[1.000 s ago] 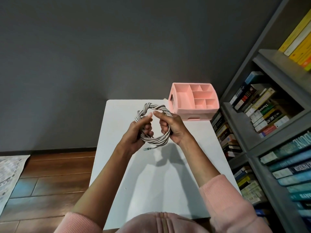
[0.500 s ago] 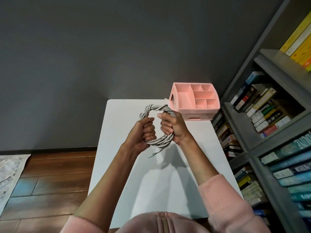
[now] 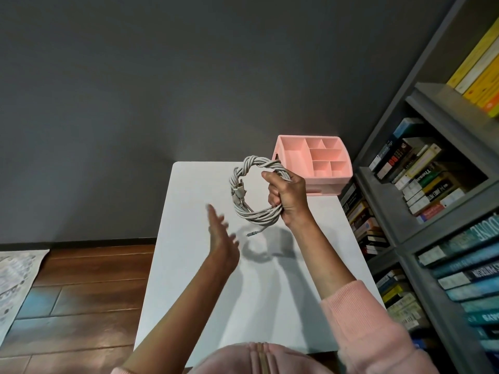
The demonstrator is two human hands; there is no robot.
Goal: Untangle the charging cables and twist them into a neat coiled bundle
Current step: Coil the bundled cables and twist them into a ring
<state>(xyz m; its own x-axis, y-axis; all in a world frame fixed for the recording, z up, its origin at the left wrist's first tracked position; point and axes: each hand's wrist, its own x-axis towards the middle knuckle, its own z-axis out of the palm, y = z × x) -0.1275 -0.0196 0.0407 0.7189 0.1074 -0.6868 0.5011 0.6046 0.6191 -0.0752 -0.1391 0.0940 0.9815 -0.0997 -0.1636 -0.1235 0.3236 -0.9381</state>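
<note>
Cables (image 3: pixel 252 194) coiled in right hand (image 3: pixel 287 197); left hand (image 3: pixel 222 238) empty.

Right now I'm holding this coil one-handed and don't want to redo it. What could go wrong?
Only the right hand grips the coiled cables, on one side, so the unheld loops may slacken. A loose plug end dangles below the coil and could snag or unwind. The left hand is open, off the coil.

The left hand (image 3: pixel 222 238) has let go of the cable coil (image 3: pixel 253 193) and dropped away, fingers spread
</note>
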